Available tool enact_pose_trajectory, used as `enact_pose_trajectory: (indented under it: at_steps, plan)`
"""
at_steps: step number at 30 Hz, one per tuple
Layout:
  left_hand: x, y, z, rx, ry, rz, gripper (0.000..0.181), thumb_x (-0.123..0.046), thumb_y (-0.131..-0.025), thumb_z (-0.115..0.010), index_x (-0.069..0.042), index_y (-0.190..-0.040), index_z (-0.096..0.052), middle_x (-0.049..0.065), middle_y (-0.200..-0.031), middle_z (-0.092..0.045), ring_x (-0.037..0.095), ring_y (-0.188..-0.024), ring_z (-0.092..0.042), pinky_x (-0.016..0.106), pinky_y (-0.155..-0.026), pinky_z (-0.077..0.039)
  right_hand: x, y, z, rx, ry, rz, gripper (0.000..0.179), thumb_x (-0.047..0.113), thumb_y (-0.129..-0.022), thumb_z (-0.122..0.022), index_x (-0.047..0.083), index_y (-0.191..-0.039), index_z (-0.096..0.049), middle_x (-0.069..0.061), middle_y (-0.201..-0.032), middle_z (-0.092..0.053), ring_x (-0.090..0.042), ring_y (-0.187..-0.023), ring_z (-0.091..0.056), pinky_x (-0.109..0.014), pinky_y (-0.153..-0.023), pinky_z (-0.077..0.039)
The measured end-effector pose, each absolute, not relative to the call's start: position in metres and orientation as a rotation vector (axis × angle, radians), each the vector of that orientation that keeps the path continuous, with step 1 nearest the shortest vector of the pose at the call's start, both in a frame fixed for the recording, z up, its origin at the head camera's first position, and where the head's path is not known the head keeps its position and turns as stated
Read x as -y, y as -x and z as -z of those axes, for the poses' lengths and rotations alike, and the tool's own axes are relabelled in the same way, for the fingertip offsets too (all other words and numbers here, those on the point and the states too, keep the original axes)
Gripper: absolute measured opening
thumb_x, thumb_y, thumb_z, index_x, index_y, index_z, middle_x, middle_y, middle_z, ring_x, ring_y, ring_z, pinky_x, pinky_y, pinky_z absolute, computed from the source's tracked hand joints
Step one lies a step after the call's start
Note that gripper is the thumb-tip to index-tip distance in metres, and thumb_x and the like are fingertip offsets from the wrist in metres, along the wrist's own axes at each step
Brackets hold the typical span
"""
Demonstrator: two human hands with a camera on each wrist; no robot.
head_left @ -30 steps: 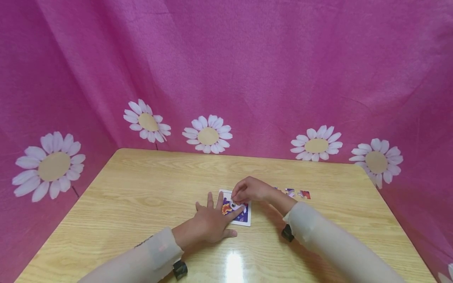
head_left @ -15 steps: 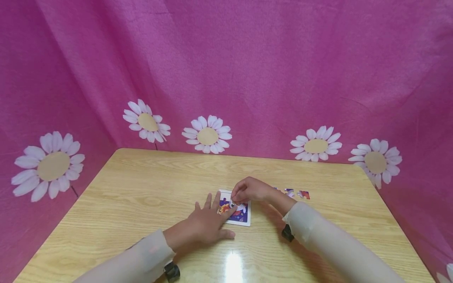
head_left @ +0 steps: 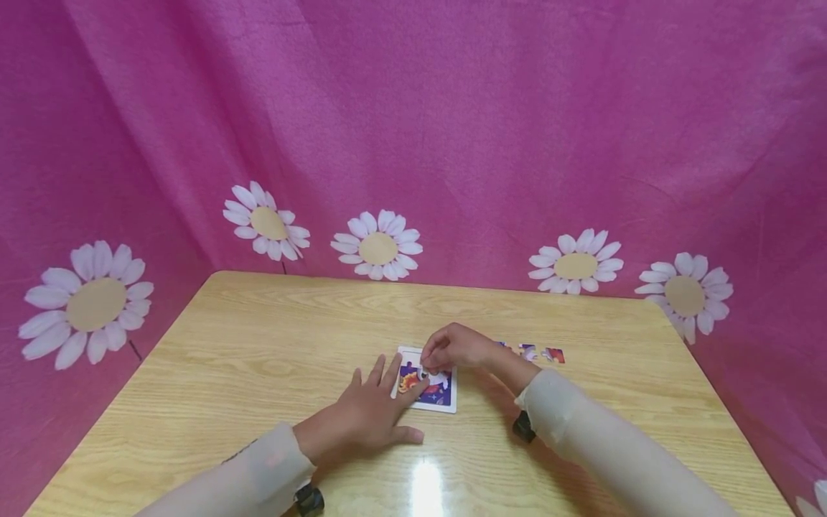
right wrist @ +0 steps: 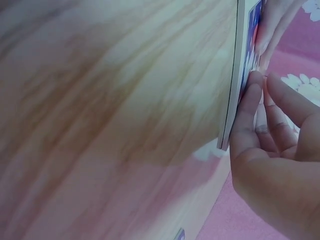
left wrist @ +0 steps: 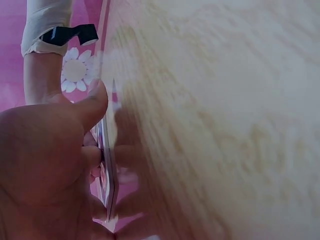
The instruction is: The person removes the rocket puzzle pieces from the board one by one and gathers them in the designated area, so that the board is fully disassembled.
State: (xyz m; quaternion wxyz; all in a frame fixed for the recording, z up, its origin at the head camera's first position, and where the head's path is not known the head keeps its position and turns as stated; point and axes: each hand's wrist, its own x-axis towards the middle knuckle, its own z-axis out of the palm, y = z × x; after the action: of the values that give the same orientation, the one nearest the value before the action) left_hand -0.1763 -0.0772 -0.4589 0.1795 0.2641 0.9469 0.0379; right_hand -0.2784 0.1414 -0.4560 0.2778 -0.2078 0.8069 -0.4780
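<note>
A small square jigsaw puzzle board (head_left: 434, 408) with a white border lies flat on the table, its purple, orange and white picture partly covered by both hands. My left hand (head_left: 371, 413) spreads its fingers wide over the left side, index finger reaching across the picture. At the upper right of the board, the thumb and fingers of my right hand (head_left: 460, 346) pinch a puzzle piece, mostly hidden by the fingertips. The right wrist view shows those fingertips right at the picture's surface. From the left wrist, the board (left wrist: 112, 170) appears edge-on beyond the palm.
Several loose puzzle pieces (head_left: 553, 355) lie in a row right of the board, partly behind the right forearm. A wood-grain table (head_left: 291, 323) stretches around, with a pink daisy-patterned cloth (head_left: 452, 143) hanging behind it and at its sides.
My left hand has slid a little left and toward me, uncovering more of the picture's left side. My right hand stays pinched at nearly the same spot over the board.
</note>
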Motion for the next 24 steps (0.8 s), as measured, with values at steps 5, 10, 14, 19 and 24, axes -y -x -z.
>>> enact_pose_trajectory:
  at_steps: [5,10,14,19,24]
  plan:
    - [0.077,0.176,0.459,-2.671,-0.732,-0.091,0.088,-0.084,-0.09,-0.042,-0.044,-0.164,-0.018,0.018,-0.173,0.003,0.047,-0.157,-0.002,0.074,-0.117,-0.015,-0.136,0.276,0.453,-2.228,0.567,1.257,0.011,0.003,-0.094,-0.072,-0.007,-0.099,-0.075,-0.005,-0.075,-0.072,-0.011,-0.068,-0.064,-0.025,-0.065,-0.055]
    - [0.076,0.177,0.458,-2.659,-0.726,-0.083,0.086,-0.082,-0.091,-0.043,-0.044,-0.164,-0.019,0.018,-0.173,0.003,0.046,-0.157,-0.001,0.074,-0.117,-0.015,-0.127,0.273,0.449,-2.332,0.593,1.174,0.008,0.006,-0.093,-0.073,-0.001,-0.095,-0.077,-0.002,-0.071,-0.069,-0.01,-0.063,-0.059,-0.024,-0.058,-0.05]
    - [0.077,0.176,0.458,-2.663,-0.742,-0.078,0.085,-0.081,-0.092,-0.042,-0.043,-0.164,-0.019,0.018,-0.173,0.003,0.046,-0.157,-0.002,0.074,-0.117,-0.016,-0.118,0.272,0.447,-2.39,0.585,1.113,0.006,0.009,-0.093,-0.074,0.005,-0.096,-0.078,0.0,-0.071,-0.067,-0.011,-0.06,-0.058,-0.025,-0.053,-0.048]
    - [0.076,0.175,0.458,-2.667,-0.755,-0.077,0.084,-0.08,-0.093,-0.041,-0.043,-0.164,-0.018,0.019,-0.172,0.003,0.047,-0.157,-0.002,0.074,-0.117,-0.016,-0.111,0.273,0.447,-2.409,0.553,1.08,0.004,0.009,-0.093,-0.074,0.007,-0.095,-0.077,0.0,-0.074,-0.068,-0.012,-0.06,-0.059,-0.025,-0.052,-0.047]
    - [0.077,0.174,0.456,-2.659,-0.742,-0.084,0.084,-0.08,-0.093,-0.043,-0.043,-0.164,-0.019,0.019,-0.173,0.004,0.047,-0.157,-0.002,0.074,-0.117,-0.016,-0.107,0.274,0.448,-2.396,0.516,1.075,0.005,0.007,-0.093,-0.073,0.007,-0.096,-0.077,0.0,-0.073,-0.068,-0.012,-0.059,-0.057,-0.024,-0.052,-0.044]
